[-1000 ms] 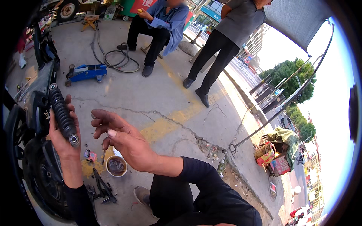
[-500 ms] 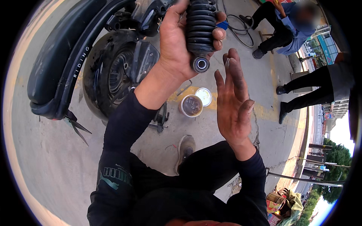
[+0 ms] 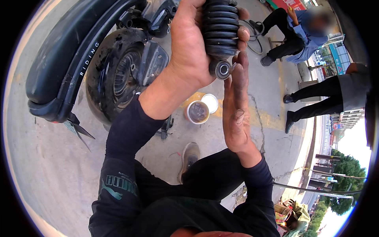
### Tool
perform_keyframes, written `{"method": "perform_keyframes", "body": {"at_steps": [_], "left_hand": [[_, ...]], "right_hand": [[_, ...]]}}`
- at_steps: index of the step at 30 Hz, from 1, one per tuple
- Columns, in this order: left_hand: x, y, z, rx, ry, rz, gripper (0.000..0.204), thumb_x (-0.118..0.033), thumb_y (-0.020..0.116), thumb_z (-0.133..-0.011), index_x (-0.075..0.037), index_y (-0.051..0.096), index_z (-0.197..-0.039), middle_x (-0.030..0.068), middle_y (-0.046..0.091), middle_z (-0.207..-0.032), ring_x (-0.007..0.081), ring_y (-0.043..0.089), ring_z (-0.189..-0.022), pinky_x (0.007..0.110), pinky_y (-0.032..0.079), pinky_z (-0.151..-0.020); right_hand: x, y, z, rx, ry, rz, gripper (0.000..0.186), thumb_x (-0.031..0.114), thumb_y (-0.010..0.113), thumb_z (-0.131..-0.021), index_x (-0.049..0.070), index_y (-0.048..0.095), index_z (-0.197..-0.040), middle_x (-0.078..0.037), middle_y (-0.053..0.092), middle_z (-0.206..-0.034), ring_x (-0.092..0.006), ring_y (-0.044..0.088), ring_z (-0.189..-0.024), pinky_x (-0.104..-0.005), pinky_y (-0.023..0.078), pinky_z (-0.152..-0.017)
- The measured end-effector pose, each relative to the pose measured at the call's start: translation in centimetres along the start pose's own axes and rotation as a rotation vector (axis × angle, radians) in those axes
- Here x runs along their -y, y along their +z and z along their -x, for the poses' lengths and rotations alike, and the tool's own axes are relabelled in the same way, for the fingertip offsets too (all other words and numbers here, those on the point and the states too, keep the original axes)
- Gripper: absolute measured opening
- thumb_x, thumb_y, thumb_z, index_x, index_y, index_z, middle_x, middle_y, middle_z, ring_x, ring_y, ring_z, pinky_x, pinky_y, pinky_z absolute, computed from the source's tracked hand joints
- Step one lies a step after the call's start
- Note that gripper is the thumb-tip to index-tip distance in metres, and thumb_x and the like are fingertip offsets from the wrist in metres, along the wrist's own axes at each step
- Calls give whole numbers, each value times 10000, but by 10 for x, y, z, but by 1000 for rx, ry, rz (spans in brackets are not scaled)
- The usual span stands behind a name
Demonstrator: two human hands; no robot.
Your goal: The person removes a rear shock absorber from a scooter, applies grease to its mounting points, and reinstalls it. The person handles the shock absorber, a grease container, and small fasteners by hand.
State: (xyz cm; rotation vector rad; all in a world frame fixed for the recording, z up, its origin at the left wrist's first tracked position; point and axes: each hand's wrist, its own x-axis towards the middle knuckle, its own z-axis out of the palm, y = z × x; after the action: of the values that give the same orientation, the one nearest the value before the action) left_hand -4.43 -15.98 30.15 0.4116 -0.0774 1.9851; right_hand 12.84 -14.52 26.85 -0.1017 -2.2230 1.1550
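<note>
My left hand (image 3: 189, 51) is closed around a black coil-spring shock absorber (image 3: 222, 29), held upright in front of me. Its lower end has a mounting eye (image 3: 223, 70) with a metal bushing ring. Beside that eye is my right hand (image 3: 237, 114), fingers stretched out and darkened with grime. The fingertips reach the eye's edge; whether they press on it I cannot tell. Below, on the ground, stands a round tub of brown grease (image 3: 197, 112), its white lid (image 3: 210, 102) lying against it.
At the left lies a scooter, with its black seat (image 3: 59, 67) and rear wheel (image 3: 118, 71). Tools (image 3: 167, 127) lie near the tub. A seated person (image 3: 304, 31) and a standing person (image 3: 335, 91) are at the right. A hose (image 3: 256, 41) curls on the ground.
My right hand has moved up and left to the shock absorber's lower eye. The shock absorber has shifted slightly right and turned a little in my left hand.
</note>
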Motion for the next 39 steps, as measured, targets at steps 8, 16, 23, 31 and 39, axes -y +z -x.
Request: {"method": "perform_keyframes", "body": {"at_steps": [8,16,23,31,39], "left_hand": [[-9,4,1,41,111,-76,474,-455,431,-1013,-19,614,-1061,143,684,-922,247,689,-698,355,583,-582],[-20,17,9,57,105,-32,472,-468,451,-1003,-28,614,-1060,152,680,-932,262,688,-705,358,576,-581],[-24,14,4,124,220,-197,476,-473,459,-999,-25,597,-1084,154,674,-924,264,685,-698,357,575,-584],[-18,15,2,170,195,-116,429,-438,477,-1002,-29,597,-1046,123,658,-887,220,669,-675,335,559,-588],[-21,-1,1,288,359,-319,383,-399,480,-1009,-29,576,-1027,114,649,-873,219,658,-671,340,565,-584]], "right_hand": [[-4,10,-4,-35,-142,321,705,482,500,-992,100,335,-1560,-296,17,-1630,-448,42,-1522,-540,118,-1191],[8,10,-2,-79,-202,725,634,435,575,-962,94,470,-1487,-328,193,-1586,-501,232,-1459,-565,215,-1160],[10,8,-4,-152,-302,681,688,479,634,-921,57,498,-1448,-351,235,-1559,-501,282,-1436,-557,263,-1142],[-5,7,-9,-88,-324,841,672,430,612,-955,114,422,-1517,-303,198,-1590,-460,242,-1459,-518,277,-1143],[-38,-28,-4,-162,-394,718,762,309,631,-959,-16,263,-1542,-260,288,-1577,-335,349,-1442,-423,336,-1130]]}}
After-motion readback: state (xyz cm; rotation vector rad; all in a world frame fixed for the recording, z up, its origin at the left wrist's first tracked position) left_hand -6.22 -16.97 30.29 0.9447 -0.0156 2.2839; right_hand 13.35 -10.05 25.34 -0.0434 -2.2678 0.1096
